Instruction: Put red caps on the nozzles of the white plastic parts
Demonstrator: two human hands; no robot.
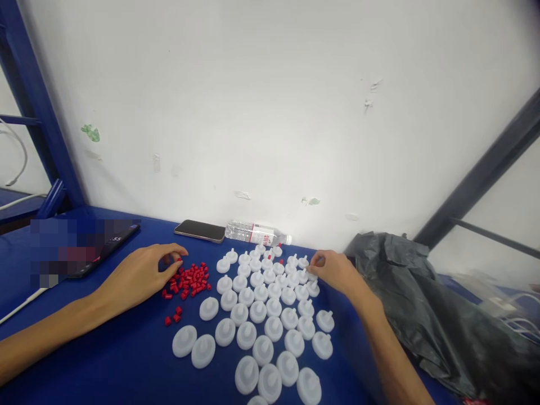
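My left hand (141, 274) is at the left edge of a pile of small red caps (194, 278), its thumb and fingertips closed around a bit of red at the tips. Many round white discs with short spouts (258, 311) lie spread over the middle of the table. A few at the back carry red caps on their spouts. At the right edge of the discs, my right hand (333, 271) is curled, thumb and forefinger pinching a white disc (313, 275), partly hidden by the fingers.
A plastic bottle (259, 233) lies against the wall beside a dark phone (199, 230). Another device (109, 247) with a white cable lies at left. A grey plastic bag (405, 292) bulges at right. Blue table (126, 360) meets the white wall behind.
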